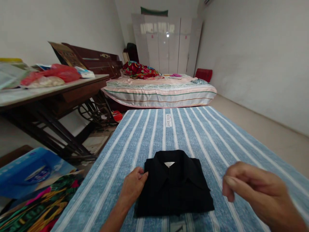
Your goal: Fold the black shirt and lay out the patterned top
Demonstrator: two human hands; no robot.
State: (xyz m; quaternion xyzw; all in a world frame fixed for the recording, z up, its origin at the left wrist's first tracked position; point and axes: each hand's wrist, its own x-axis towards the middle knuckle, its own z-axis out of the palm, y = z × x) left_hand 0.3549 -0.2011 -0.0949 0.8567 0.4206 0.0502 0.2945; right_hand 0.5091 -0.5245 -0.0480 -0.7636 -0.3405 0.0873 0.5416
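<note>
A folded black collared shirt (175, 185) lies flat on a blue-and-white striped cloth (193, 132) in front of me. My left hand (132, 185) rests at the shirt's left edge, fingers curled and pinching the fabric near the shoulder. My right hand (251, 190) hovers above the cloth to the right of the shirt, clear of it, fingers loosely curled with nothing in them.
A dark wooden table (60, 88) with red and clear plastic bags stands at the left, a sewing-machine treadle beneath it. A bed (159, 91) with striped bedding sits beyond, white wardrobes (166, 43) behind. Colourful fabric (41, 203) and a blue box lie at bottom left.
</note>
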